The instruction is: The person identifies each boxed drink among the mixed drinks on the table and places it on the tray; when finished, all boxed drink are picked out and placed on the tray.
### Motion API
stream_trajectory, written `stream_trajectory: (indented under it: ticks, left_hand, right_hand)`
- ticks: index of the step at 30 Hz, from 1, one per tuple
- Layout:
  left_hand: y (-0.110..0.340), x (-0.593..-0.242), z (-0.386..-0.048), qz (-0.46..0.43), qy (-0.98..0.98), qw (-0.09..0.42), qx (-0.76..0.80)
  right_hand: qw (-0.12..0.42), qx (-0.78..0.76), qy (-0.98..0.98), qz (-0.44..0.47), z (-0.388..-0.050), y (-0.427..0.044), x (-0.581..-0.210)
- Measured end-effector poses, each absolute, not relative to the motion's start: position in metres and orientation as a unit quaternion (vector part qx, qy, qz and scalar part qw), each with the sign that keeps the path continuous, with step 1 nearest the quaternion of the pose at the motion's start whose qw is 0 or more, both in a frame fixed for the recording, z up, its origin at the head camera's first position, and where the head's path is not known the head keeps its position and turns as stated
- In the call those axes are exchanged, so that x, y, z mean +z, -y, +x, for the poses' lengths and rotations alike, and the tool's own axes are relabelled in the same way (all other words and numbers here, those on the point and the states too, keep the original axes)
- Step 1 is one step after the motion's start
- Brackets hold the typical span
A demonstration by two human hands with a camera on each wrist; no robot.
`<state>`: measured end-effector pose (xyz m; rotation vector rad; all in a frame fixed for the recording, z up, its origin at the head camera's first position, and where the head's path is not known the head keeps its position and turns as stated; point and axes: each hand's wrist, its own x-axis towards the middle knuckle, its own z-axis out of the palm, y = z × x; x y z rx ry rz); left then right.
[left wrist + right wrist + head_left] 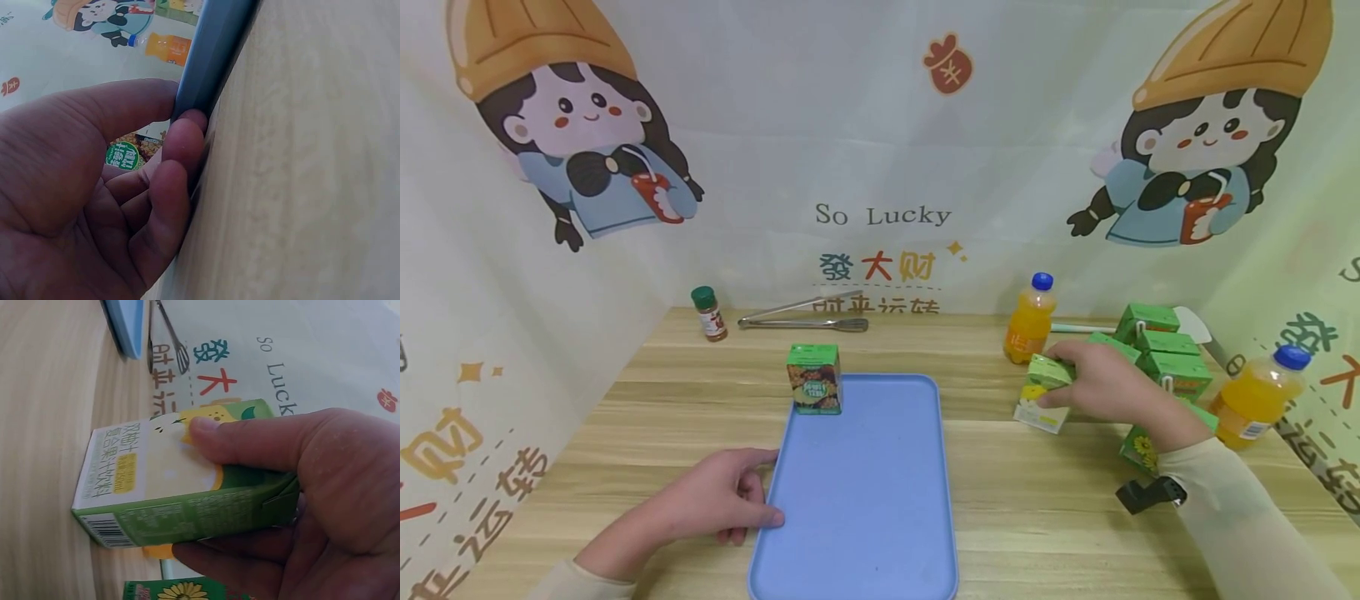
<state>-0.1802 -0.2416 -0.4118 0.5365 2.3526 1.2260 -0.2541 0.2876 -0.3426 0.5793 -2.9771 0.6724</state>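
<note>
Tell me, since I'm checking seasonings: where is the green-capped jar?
In the head view, the green-capped jar stands at the left rear of the table, just left of the metal tongs.

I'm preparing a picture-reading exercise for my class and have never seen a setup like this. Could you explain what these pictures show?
There is no machine here: a person works with two bare hands. The large picture comes from a camera worn on the head, looking forward and down; the two smaller ones come from cameras on the left and right wrists.

The left hand holds the edge of a blue tray. The right hand's grip is on a pale yellow-and-green drink carton.

A brown-and-green carton stands at the tray's far left corner. Also on the wooden table are a green-capped jar, tongs, two orange drink bottles and several green cartons.
</note>
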Motion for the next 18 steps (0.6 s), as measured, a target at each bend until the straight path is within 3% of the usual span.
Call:
stream_trajectory:
  ticks: [18]
  left_hand:
    - [0.241,-0.411,-0.179,0.188,-0.851,0.217,0.44]
  right_hand:
    - [0.021,0.297,0.942,0.155,-0.261,-0.281,-0.359]
